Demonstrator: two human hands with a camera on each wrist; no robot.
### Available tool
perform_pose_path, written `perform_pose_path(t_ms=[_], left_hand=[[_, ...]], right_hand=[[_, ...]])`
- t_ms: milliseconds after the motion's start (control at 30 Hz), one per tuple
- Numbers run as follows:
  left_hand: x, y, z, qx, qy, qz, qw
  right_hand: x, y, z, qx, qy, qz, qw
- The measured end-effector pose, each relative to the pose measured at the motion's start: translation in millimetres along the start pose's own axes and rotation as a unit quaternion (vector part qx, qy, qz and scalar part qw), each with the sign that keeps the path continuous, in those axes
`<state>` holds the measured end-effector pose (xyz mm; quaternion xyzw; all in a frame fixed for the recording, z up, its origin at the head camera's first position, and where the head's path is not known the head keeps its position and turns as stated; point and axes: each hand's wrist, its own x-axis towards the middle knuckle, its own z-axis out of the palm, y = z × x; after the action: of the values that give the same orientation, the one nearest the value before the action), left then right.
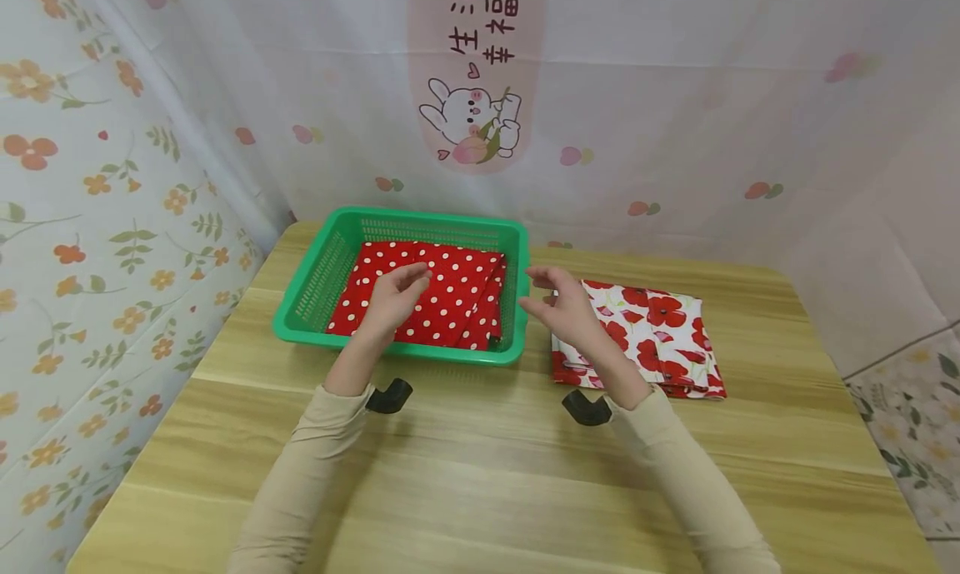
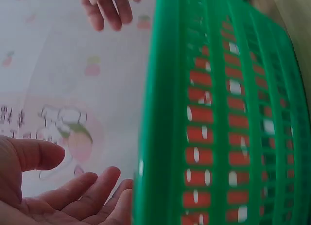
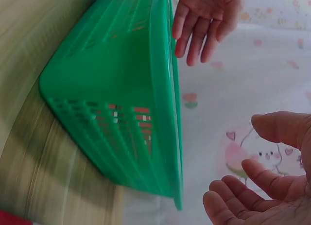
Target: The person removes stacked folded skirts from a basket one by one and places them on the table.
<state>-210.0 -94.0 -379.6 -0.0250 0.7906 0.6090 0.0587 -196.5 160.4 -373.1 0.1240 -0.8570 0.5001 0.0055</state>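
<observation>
A red cloth with white dots [image 1: 450,295] lies folded inside a green plastic basket [image 1: 517,353]. My left hand [image 1: 396,297] is held over the cloth, thumb and fingers apart, nothing between them. Just past the basket's right side hovers my right hand [image 1: 562,306], its fingers loosely bent and holding nothing. Beneath and beside it is a folded white cloth with red flowers [image 1: 645,336]. In the left wrist view, the left hand [image 2: 73,191] shows beyond the basket's rim. The right wrist view has the right hand [image 3: 267,181] apart from the basket wall [image 3: 116,79].
Everything stands on a wood-grain table [image 1: 480,491]. Behind it hangs a white curtain [image 1: 675,124] with a printed rabbit, and a flowered curtain [image 1: 112,249] hangs at the left. Black curved pieces [image 1: 390,396] stick out beside both wrists.
</observation>
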Motion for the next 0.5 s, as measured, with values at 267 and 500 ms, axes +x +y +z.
perform_pose_path(t_ms=[267, 500], left_hand=[[4.0, -5.3, -39.1, 0.071, 0.035, -0.039, 0.9961], [11.2, -3.6, -67.3, 0.083, 0.048, -0.071, 0.9929]], right_hand=[[13.2, -11, 18, 0.01, -0.041, 0.014, 0.999], [26.7, -17, 26, 0.015, -0.067, 0.044, 0.9967]])
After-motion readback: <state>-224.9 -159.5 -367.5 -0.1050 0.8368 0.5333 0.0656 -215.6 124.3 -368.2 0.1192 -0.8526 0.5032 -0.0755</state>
